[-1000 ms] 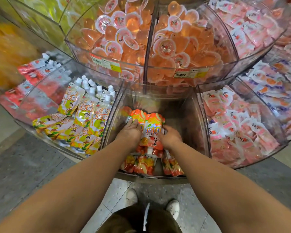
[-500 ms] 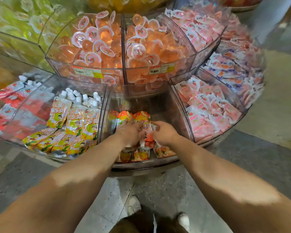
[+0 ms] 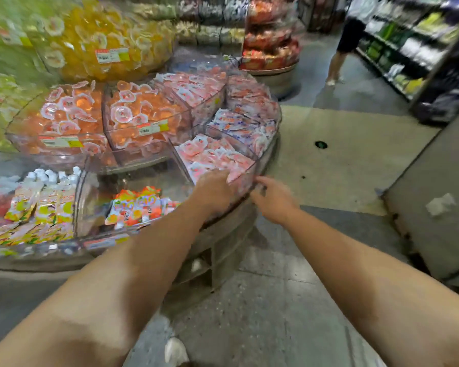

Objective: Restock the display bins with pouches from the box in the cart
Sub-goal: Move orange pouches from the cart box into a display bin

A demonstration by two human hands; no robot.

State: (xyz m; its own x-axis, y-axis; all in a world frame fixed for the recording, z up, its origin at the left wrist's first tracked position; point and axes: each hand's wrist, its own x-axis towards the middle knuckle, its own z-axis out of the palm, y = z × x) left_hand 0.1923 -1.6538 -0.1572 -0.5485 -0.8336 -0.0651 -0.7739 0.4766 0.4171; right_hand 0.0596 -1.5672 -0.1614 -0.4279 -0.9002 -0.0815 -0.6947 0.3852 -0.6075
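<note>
Both arms reach forward over the front edge of a round tiered display stand (image 3: 223, 234). Frame is motion-blurred, so fine detail is soft.

Left hand (image 3: 214, 190): sits at the front rim of the clear bin (image 3: 249, 172) that holds pink-and-white sachets (image 3: 210, 154). Fingers look loose; nothing seen in them. Whether they touch the rim I cannot tell.

Right hand (image 3: 272, 200): just beside the same bin's outer corner, outside the stand, fingers extended toward the clear wall, holding nothing.

Orange spouted pouches (image 3: 137, 205): lying in a small heap on the floor of the middle lower bin (image 3: 133, 178), left of both hands. Much of that bin's floor is bare.

Next bin to the left: yellow-and-white spouted pouches (image 3: 40, 200) with white caps, packed in rows.

Tier above: two bins of orange jelly cups (image 3: 133, 112), each with a price label on the front wall. Higher again, yellow jelly cups (image 3: 109, 35).

Floor: grey speckled tile (image 3: 276, 300), a paler patch beyond. A white shoe tip (image 3: 174, 350) shows at the bottom edge.

Background right: another person (image 3: 346, 41) stands in the aisle beside dark shelving (image 3: 421, 43). A second round stand with red packs (image 3: 269, 49) is behind the first.
</note>
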